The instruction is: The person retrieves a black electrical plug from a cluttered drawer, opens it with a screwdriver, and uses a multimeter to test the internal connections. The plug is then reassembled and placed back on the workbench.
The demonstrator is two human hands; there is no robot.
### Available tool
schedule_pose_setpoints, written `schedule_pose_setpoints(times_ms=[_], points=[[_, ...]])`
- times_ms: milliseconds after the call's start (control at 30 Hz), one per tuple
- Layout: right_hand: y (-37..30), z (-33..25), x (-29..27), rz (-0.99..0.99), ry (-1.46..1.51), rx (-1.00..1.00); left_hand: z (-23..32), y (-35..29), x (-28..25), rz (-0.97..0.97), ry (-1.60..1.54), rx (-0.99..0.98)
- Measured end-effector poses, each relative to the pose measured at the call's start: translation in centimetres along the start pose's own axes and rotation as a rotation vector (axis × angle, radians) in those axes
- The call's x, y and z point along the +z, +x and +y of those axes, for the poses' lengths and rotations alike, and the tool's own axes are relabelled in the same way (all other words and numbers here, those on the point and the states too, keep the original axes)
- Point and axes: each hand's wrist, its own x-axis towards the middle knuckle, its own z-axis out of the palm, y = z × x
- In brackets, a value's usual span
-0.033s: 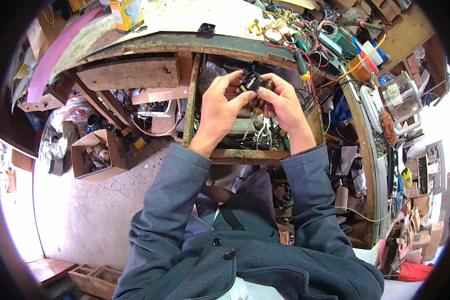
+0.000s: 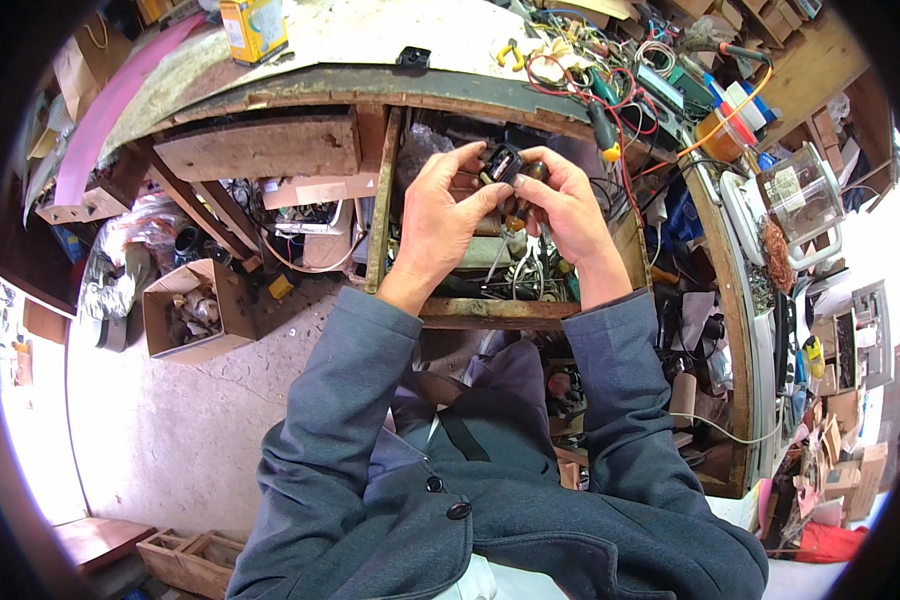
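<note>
Over an open wooden drawer (image 2: pixel 470 312), my left hand (image 2: pixel 438 215) and my right hand (image 2: pixel 568 215) meet with bent fingers around a small black housing (image 2: pixel 502 162). Its face is tilted up toward me and shows paler parts inside. The left thumb and fingers press on its left side; the right fingertips touch its right edge. Beside the right fingers shows an amber and black handle (image 2: pixel 516 214), like a screwdriver's; how much of it the right hand holds is hidden. Below the hands, metal tools (image 2: pixel 525 270) and cables lie in the drawer.
On the workbench beyond are a small black part (image 2: pixel 413 57), a yellow box (image 2: pixel 254 30), yellow-handled pliers (image 2: pixel 511 54) and tangled wires (image 2: pixel 635 90). A cardboard box (image 2: pixel 198 310) stands on the floor at left. Crowded shelves and a clear plastic container (image 2: pixel 798 195) flank the right.
</note>
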Motion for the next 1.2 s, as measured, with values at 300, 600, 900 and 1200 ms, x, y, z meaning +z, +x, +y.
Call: schedule_pose_setpoints(times_ms=[300, 600, 900, 1200], points=[[-0.3, -0.3, -0.1, -0.042, -0.020, 0.027, 1.3, -0.1, -0.2, -0.081, -0.208, -0.192], [0.2, 0.6, -0.7, -0.041, -0.099, 0.065, 0.2, -0.3, 0.1, -0.010, 0.069, -0.082], [-0.1, 0.2, -0.2, -0.022, -0.057, 0.102, -0.1, -0.3, -0.1, 0.070, 0.199, -0.068], [0.3, 1.5, -0.3, 0.062, -0.167, 0.152, 1.1, 0.3, -0.7, 0.075, -0.426, -0.399]])
